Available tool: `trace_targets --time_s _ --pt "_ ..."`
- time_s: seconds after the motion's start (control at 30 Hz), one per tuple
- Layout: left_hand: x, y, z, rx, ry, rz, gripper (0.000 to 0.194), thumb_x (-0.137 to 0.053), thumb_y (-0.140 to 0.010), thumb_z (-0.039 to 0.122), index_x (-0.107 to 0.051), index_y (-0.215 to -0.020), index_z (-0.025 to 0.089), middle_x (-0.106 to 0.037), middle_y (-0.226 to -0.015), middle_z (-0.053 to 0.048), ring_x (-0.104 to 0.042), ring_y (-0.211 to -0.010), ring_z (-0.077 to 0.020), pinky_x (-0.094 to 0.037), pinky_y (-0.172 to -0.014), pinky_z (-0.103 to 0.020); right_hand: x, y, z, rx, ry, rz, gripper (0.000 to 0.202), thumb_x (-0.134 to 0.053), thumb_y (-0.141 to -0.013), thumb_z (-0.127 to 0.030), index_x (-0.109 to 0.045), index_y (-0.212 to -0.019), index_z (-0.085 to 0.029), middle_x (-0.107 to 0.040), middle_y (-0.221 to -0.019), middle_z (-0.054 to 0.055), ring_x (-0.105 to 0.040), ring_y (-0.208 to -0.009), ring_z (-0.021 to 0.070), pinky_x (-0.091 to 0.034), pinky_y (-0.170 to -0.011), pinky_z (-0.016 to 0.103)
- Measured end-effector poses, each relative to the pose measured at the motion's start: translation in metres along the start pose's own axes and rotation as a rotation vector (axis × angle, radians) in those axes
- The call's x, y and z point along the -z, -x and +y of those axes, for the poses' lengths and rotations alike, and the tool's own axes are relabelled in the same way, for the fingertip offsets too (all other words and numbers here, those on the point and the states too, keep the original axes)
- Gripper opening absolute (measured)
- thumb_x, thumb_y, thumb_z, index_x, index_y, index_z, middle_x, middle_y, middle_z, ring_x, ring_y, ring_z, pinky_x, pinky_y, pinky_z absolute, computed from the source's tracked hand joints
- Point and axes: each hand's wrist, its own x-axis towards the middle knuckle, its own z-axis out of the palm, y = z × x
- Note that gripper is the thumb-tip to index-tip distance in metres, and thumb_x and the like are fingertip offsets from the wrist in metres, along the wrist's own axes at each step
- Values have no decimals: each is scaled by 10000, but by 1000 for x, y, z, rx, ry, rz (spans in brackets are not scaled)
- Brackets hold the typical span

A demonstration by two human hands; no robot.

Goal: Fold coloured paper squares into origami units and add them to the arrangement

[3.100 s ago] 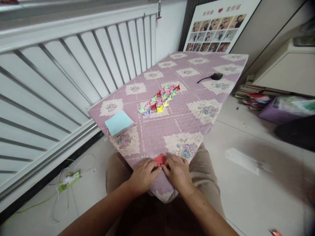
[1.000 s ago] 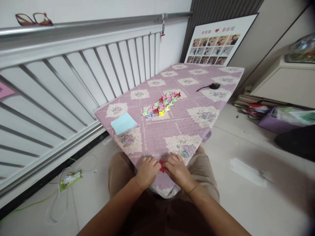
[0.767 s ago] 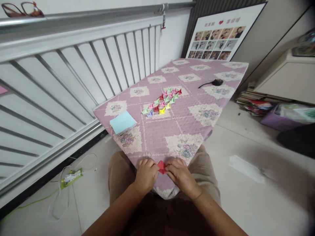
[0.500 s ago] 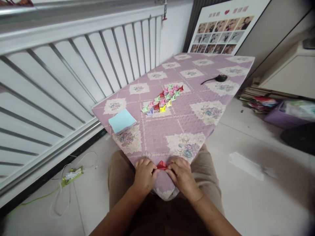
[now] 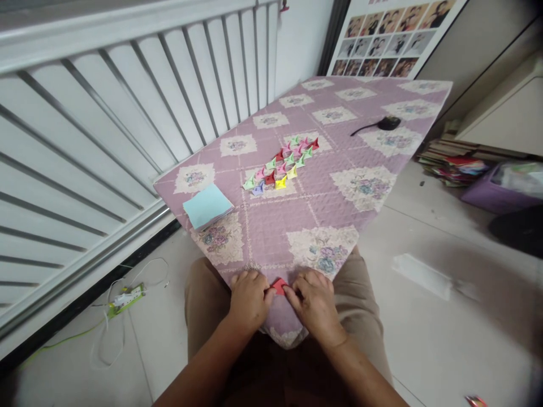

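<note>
On either side of the red paper (image 5: 279, 286), left hand (image 5: 249, 298) and right hand (image 5: 313, 299) pinch it. Its outline — peaked earlier — now looks blunter.

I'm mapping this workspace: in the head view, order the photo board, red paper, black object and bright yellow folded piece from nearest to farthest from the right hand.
1. Red paper: touching the right hand.
2. Bright yellow folded piece: ahead, slightly left.
3. Black object: on the table, far right.
4. Photo board: beyond the table's far edge.
</note>
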Motion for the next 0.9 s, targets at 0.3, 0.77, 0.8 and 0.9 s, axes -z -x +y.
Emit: trace_targets --time_s 0.3,0.77,0.8,0.9 --pt "0 -3 -7 -60 123 -20 65 -550 -843 202 -610 -836 225 -621 -859 -7 -530 -872 -209 -316 -788 -379 -2 -5 -3 -45 14 6 265 -652 -804 -341 -551 -600 -207 -526 -718 19 -470 -814 205 -313 -772 336" --pt "-17 4 -27 -623 -181 152 299 -420 -964 265 -547 -1235 272 -578 -1291 3 -483 -1076 -206 -343 -800 -368 -3 2 7 71 -47 49 168 -498 -907 -279 -652 -899 -211 -636 -901 60 -535 -925 224 -358 -848 370" --pt "-17 5 -29 -627 -179 136 318 -421 -960 262 -529 -1260 270 -563 -1315 -1 -478 -1094 -214 -341 -812 -375 -2 5 6 101 -46 55 194 -475 -918 -273 -646 -979 -203 -648 -964 72 -541 -966 227 -353 -881 381" --pt "-13 7 -31 -617 -156 68 353 -411 -956 252 -503 -1296 271 -529 -1359 -23 -462 -1149 -240 -327 -866 -401 1 18 -1 192 -5 3 295 -429 -939 -266 -580 -1184 -204 -648 -1136 86 -535 -1090 231 -277 -998 430"
